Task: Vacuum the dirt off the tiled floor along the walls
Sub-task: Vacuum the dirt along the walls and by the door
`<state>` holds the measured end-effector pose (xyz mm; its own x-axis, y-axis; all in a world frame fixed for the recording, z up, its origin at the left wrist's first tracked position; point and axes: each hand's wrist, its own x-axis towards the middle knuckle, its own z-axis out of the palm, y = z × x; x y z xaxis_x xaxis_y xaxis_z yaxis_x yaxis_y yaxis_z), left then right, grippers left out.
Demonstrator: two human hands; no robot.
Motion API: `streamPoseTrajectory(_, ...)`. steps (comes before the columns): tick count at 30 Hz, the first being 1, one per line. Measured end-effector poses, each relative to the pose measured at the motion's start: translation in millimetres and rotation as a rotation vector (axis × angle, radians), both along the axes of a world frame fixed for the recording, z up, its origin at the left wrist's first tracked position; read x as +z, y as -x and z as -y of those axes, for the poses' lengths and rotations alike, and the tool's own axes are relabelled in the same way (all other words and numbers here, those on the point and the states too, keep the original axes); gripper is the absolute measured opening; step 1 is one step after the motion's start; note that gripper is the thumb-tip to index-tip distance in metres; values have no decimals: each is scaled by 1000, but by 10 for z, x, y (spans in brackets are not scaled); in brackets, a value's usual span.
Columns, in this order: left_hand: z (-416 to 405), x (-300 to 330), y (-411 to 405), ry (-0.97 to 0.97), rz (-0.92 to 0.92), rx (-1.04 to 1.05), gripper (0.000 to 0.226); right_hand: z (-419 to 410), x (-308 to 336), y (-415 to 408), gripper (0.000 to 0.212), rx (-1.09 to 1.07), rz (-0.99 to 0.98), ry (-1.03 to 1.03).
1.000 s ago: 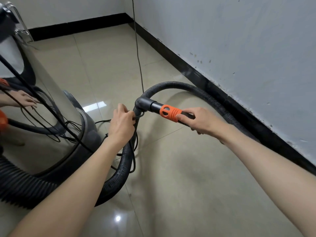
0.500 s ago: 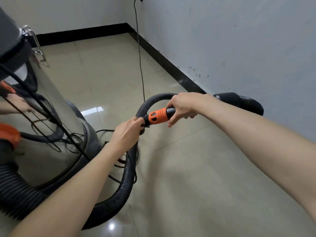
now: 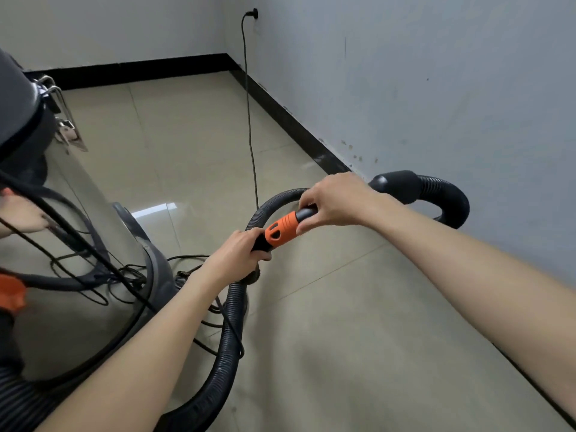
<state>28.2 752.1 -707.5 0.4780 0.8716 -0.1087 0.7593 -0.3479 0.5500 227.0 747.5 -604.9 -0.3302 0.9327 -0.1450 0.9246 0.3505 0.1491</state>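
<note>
A black ribbed vacuum hose (image 3: 230, 332) rises from the floor to a black handle piece with an orange collar (image 3: 280, 230). My left hand (image 3: 238, 252) grips the handle just below the collar. My right hand (image 3: 333, 199) pinches the grey tube end just above the collar. Behind my right wrist, another stretch of the hose with a smooth black cuff (image 3: 402, 182) loops near the wall. The beige tiled floor (image 3: 343, 322) meets a black skirting board (image 3: 299, 126) along the right wall.
A shiny steel vacuum drum (image 3: 78, 244) with a dark lid stands at the left, mirroring my hand. A black power cord (image 3: 249, 113) hangs from a wall socket (image 3: 254, 14) and lies in loops by the drum's base. An orange hose fitting (image 3: 11, 294) sits on the drum.
Both hands and the handle have risen off the floor. My right hand slid from the tube beyond the collar to its end, and the hose loop swung up behind my right wrist.
</note>
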Motion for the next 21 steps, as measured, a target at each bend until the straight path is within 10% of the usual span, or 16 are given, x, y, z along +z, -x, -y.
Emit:
streamPoseTrajectory(6, 3, -46, -58, 56, 38, 63, 34, 513, -549, 29, 13, -159, -583, -890)
streamPoseTrajectory(11, 53, 0, -57, 156, 68, 60, 23, 847, -1410, 214, 14, -523, -965, 46)
streamPoseTrajectory(21, 126, 51, -86, 323, 271, 141, 10, 760, -1711, 667, 36, -634, -1566, 502)
